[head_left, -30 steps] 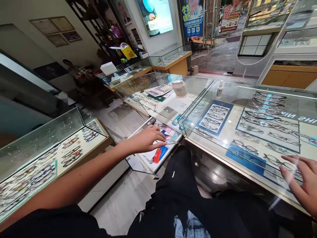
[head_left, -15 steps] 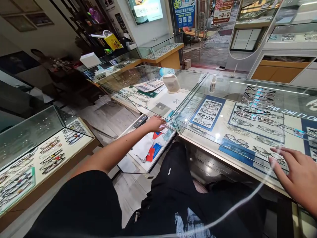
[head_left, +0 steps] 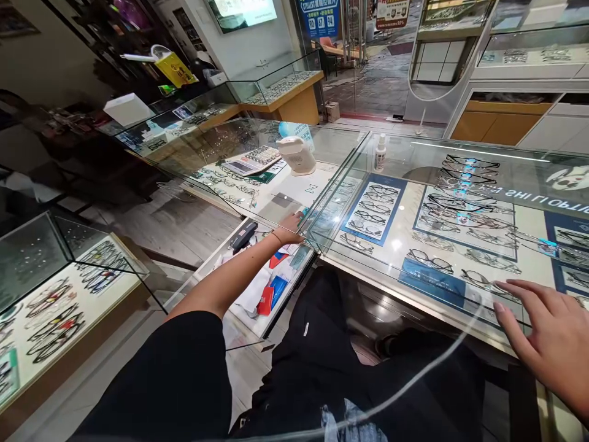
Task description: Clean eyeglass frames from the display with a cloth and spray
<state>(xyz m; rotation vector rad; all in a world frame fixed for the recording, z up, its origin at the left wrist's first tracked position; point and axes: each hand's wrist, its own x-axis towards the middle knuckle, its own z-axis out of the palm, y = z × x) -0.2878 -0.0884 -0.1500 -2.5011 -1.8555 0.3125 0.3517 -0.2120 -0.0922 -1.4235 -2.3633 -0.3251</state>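
Note:
My left hand (head_left: 289, 228) reaches to the back of a pulled-out drawer (head_left: 264, 326), close to the corner of the glass counter. Its fingers are mostly hidden behind the wrist and under the glass edge, so I cannot make out anything in them. Near the forearm lie a red card (head_left: 265, 301), a blue packet (head_left: 278, 290), white paper and a black case (head_left: 244, 237). My right hand (head_left: 545, 325) rests on the glass display counter (head_left: 294, 248) at the right, fingers spread and holding nothing. Under the glass beside it are eyeglasses (head_left: 477, 278).
On the counter stand a white spray bottle (head_left: 380, 153), a cream-coloured device (head_left: 297, 155) and a calculator (head_left: 253, 161). Several eyeglass frames are stacked (head_left: 469, 178) on the right. Another glass display case (head_left: 105, 301) stands at the left. A thin clear cable (head_left: 414, 393) crosses the foreground.
The view has shifted, moving the left display case further out of frame. My left hand has gone deeper into the drawer, its fingers now less visible. My right hand stays spread on the glass.

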